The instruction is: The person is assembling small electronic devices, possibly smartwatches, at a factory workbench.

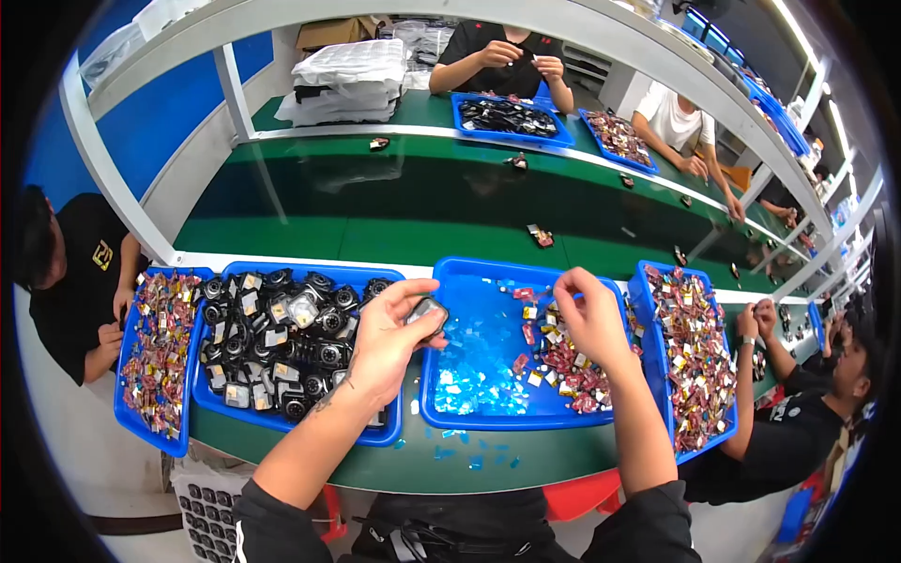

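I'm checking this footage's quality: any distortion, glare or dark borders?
In the head view, the white overhead bar bows strongly and the corners are black; also in the head view, a ceiling light glares, and the green belt shows reflections.

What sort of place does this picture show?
Probably an electronics assembly workshop: a blue tray holds many black watch-like pieces, and co-workers flank a long green belt-like surface.

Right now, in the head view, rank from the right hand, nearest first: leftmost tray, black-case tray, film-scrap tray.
1. Film-scrap tray, beneath the right hand.
2. Black-case tray, to its left.
3. Leftmost tray, farther left.
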Demonstrator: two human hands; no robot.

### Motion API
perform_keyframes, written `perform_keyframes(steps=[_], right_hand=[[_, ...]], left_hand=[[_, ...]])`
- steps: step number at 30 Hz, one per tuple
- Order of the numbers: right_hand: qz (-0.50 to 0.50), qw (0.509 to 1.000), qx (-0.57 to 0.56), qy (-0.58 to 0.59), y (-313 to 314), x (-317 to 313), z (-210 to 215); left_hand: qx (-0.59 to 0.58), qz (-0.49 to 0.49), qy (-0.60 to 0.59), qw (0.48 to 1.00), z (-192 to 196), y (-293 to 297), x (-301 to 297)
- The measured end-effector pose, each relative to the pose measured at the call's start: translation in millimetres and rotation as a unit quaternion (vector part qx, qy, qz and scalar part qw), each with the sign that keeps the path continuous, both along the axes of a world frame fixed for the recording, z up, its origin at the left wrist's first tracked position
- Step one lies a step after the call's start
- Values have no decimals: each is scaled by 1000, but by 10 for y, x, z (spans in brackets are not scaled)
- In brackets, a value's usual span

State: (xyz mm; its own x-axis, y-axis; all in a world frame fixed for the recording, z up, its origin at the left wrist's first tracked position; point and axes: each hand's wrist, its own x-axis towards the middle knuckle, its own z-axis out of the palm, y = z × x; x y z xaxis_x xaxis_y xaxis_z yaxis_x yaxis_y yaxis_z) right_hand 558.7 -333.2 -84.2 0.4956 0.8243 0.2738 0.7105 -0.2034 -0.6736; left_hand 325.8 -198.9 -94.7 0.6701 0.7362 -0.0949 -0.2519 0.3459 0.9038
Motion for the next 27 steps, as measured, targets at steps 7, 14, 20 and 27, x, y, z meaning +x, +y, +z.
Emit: perform_keyframes(steps=[7,14,20,27], right_hand=[[147,961,6,236,-141,-587,323],[128,939,30,318,-60,-798,187],[110,962,78,237,-41,-861,86],[62,971,63,220,-58,-924,106]], left_hand=[[344,-61,23,937,-17,-116,93],[334,-81,87,935,-93,-213,-4],[346,-75,93,931,-45,-233,-28],[383,-40,92,918,-67,-285,-23]])
